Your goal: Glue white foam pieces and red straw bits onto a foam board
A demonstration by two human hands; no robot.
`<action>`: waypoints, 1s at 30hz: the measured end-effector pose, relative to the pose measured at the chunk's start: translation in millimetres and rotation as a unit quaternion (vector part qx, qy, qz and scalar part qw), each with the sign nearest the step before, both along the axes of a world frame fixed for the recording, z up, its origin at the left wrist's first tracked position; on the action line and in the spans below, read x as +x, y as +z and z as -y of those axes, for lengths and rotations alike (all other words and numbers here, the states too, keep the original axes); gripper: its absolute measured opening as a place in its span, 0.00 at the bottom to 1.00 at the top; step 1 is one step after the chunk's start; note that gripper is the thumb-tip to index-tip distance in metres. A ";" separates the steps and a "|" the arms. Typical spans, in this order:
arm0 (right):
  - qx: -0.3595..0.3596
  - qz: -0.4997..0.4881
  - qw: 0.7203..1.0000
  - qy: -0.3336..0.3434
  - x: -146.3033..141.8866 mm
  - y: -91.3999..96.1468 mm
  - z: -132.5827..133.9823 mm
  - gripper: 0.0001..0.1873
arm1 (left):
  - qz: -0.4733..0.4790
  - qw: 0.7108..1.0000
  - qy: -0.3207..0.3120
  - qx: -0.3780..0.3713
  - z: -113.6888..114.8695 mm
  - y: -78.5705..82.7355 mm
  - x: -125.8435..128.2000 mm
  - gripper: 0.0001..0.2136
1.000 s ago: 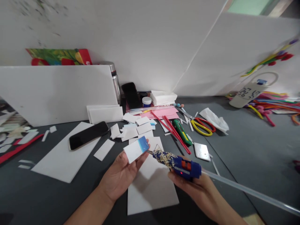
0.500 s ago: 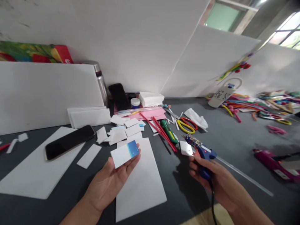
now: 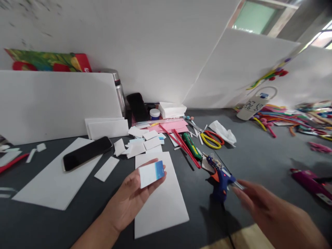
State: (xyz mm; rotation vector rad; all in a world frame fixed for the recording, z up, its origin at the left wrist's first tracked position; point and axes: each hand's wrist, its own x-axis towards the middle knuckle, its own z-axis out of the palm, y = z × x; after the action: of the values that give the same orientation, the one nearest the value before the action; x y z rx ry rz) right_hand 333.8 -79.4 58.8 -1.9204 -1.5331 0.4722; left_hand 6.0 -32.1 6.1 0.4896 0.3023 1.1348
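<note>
On the fingers of my left hand (image 3: 138, 185) lies a small white-and-blue card (image 3: 150, 174), the thumb pressed at its left edge. A blue hot glue gun (image 3: 220, 181) with an orange trigger stands on the table, its nozzle pointing away to the left. A clear glue stick (image 3: 239, 185) sticks out of its back. My right hand (image 3: 269, 207) is just behind the gun, blurred, thumb and forefinger apart beside the stick; the hand covers the stick's far end. Under the nozzle a small white piece (image 3: 206, 165) is partly hidden. A white sheet (image 3: 162, 204) lies beneath my left hand.
Cut white cards (image 3: 136, 149) are heaped behind my left hand. A phone (image 3: 87, 154) rests on another sheet at left. Beyond the gun lie a green cutter (image 3: 192, 146), red sticks (image 3: 186, 148) and scissors (image 3: 211, 139). A magenta glue gun (image 3: 311, 185) is at far right.
My right hand has let go of the blue glue gun, which now stands on the table, and has drawn back to the right. The left hand still holds the card.
</note>
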 end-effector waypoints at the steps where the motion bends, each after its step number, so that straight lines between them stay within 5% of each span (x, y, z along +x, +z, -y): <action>1: 0.057 0.089 0.994 0.037 -11.7 6.4 1.3 0.19 | -0.034 0.999 0.007 0.001 1.4 4.3 1.6 0.26; 6: 0.236 0.246 0.904 0.257 -104.9 28.2 -3.5 0.31 | -0.222 0.972 0.078 0.025 10.0 15.9 14.4 0.37; 10: 0.278 0.313 0.861 0.290 -147.3 26.1 -11.6 0.25 | -0.321 0.929 0.176 0.062 20.1 15.4 22.1 0.39; 19: 0.263 0.318 0.861 0.296 -145.0 11.5 -19.7 0.14 | -0.563 0.782 0.256 0.074 27.5 22.7 20.9 0.49; 23: 0.216 0.270 0.888 0.305 -131.0 -2.6 -32.8 0.09 | -0.647 0.715 0.224 0.141 26.1 25.3 10.5 0.39; 30: 0.082 0.046 0.915 0.393 -108.2 -19.6 -39.2 0.16 | -0.692 0.674 0.175 0.190 24.0 46.1 -26.0 0.21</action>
State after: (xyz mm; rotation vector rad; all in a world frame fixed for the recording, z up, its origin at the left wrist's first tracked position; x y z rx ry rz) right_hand 225.7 -40.2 39.2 -1.1454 -2.3077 0.5611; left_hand -20.0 -56.1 52.2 1.7167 1.5633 0.9690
